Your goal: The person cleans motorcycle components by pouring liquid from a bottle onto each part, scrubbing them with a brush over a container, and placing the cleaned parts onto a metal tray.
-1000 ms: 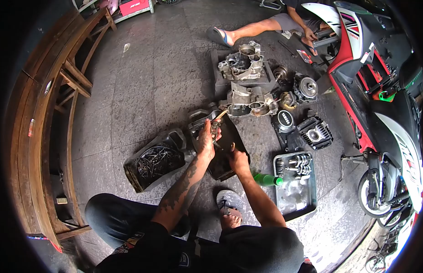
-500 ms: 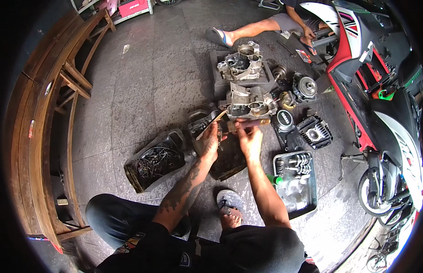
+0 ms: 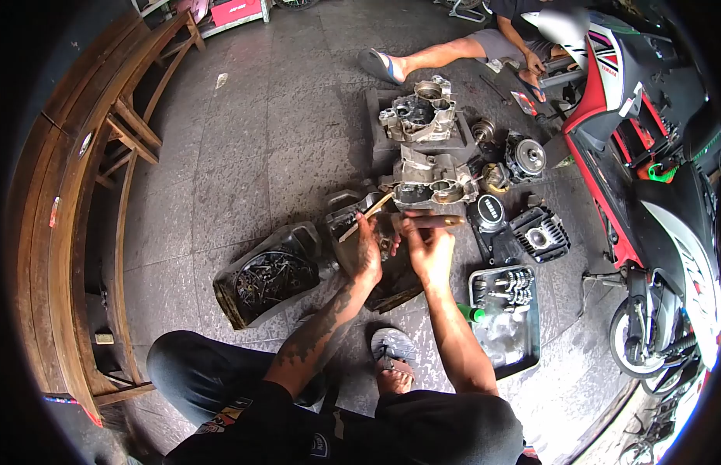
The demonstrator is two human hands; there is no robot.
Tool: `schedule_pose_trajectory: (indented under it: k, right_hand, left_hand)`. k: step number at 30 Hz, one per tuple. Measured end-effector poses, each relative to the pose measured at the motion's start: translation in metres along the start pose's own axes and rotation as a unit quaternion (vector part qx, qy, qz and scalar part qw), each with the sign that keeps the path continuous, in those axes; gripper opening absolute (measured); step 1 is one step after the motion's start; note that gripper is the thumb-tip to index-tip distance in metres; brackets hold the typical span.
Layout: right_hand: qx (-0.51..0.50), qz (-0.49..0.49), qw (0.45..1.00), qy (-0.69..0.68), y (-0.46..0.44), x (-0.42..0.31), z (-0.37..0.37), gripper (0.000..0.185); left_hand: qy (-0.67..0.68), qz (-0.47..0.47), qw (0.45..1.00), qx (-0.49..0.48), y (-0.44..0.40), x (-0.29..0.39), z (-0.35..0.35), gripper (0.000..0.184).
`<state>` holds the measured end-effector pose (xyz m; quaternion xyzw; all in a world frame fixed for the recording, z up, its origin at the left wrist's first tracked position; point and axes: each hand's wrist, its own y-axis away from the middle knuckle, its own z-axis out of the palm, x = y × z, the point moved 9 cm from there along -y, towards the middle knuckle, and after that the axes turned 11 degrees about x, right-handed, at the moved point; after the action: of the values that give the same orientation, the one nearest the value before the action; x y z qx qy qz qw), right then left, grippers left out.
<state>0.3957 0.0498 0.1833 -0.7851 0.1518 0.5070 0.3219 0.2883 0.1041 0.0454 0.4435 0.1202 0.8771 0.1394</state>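
My left hand point(image 3: 368, 252) is closed round a metal part, mostly hidden by the fingers, and a thin light-coloured stick point(image 3: 376, 205) slants up from its fingertips. Close beside it, my right hand point(image 3: 429, 252) grips a tool with a brown handle point(image 3: 440, 222) that points right. The tool's other end meets the part between my hands; its shape is unclear. Both hands are above a dark cut-open container point(image 3: 395, 298). Beyond them lies a metal engine case half point(image 3: 430, 177).
A cut jug of bolts point(image 3: 269, 283) is at left. Right are a tray with gears point(image 3: 504, 341), a green bottle point(image 3: 470, 312), a finned cylinder point(image 3: 540, 234) and a motorcycle point(image 3: 608, 194). Another engine case point(image 3: 419, 112) and a seated person's leg point(image 3: 438, 56) are farther off. A wooden bench point(image 3: 62, 232) stands left.
My right hand has risen from the dark container to beside my left hand, bringing the brown-handled tool to the part. The view has shifted slightly.
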Motion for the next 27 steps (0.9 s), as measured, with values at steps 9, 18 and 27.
schedule_pose_trajectory:
  k: [9,18,27]
  right_hand:
    - [-0.030,-0.009,0.998,0.062,0.003,-0.024,-0.009,0.016]
    - [-0.060,-0.064,0.990,0.107,-0.006,-0.022,0.007,0.015]
    - [-0.022,-0.064,0.989,0.135,-0.015,0.003,-0.001,0.017]
  left_hand:
    - [0.031,-0.003,1.000,-0.004,0.008,-0.007,0.013,0.069]
    - [0.021,0.029,0.999,0.004,-0.002,-0.001,0.010,0.067]
    - [0.014,-0.023,1.000,0.014,0.000,-0.024,0.008,0.069]
